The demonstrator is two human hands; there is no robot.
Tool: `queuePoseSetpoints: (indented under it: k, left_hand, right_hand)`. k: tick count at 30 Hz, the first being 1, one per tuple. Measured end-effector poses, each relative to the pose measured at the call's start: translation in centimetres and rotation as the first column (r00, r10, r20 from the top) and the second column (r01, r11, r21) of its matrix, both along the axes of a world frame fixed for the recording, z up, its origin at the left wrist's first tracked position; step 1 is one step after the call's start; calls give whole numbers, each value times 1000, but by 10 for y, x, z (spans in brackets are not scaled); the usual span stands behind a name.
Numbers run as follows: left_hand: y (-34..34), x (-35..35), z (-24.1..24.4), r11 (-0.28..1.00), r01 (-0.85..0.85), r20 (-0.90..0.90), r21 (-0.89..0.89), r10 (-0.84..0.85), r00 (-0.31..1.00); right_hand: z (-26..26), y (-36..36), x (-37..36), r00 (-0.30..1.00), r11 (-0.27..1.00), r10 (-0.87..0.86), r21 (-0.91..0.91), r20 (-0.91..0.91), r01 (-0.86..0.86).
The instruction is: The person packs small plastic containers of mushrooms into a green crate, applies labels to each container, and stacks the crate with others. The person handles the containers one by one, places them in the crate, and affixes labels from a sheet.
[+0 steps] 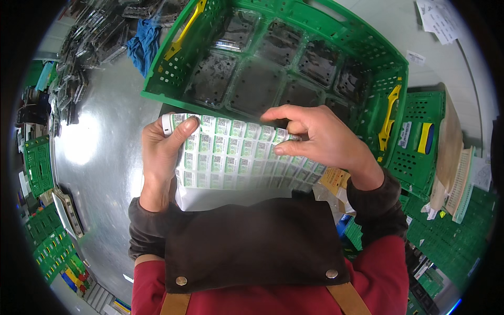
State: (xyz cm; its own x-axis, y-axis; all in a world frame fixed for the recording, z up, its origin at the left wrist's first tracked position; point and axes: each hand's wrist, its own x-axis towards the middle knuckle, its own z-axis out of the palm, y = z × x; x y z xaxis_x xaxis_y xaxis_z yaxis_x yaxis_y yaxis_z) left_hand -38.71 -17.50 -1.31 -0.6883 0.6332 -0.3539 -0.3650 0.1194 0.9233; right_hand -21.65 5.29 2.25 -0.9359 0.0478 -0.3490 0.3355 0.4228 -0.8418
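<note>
My left hand [165, 145] grips the left end of a sheet of small green-and-white stickers [228, 157], its thumb pressed on the face near the top corner. Rows of printed codes cover the sheet, and its right side bends. At the upper right edge, my right hand [319, 134] has the sheet between its thumb and curled fingers, the index finger stretched out above the edge. Just beyond both hands stands a green plastic crate [275, 78]. Several clear-lidded plastic punnets [256, 82] with dark contents lie in rows inside it.
Stacked clear plastic punnets [98, 39] and a blue cloth [143, 45] lie on the metal table [106, 157] at the left. Another green crate [419, 138] is at the right, beside cardboard [453, 157]. Printed papers [437, 19] lie at the upper right.
</note>
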Motion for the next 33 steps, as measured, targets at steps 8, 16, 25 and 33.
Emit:
queuePoseSetpoints:
  k: [8,16,25,33]
  left_hand:
    - [-2,-5,-4,999,23,57,37,-25,998]
    - [5,0,-10,999,17,129,30,-21,991]
    - [17,6,-25,999,-50,351,-8,50,935]
    - [-47,22,-40,954,-232,272,-192,279,921]
  right_hand:
    - [-19,12,10,973,982,-49,164,-227,88]
    - [-40,0,9,933,897,169,443,-317,-12]
    - [-56,15,19,608,760,445,636,-657,131]
    - [-77,159,47,959,880,-219,388,-179,273]
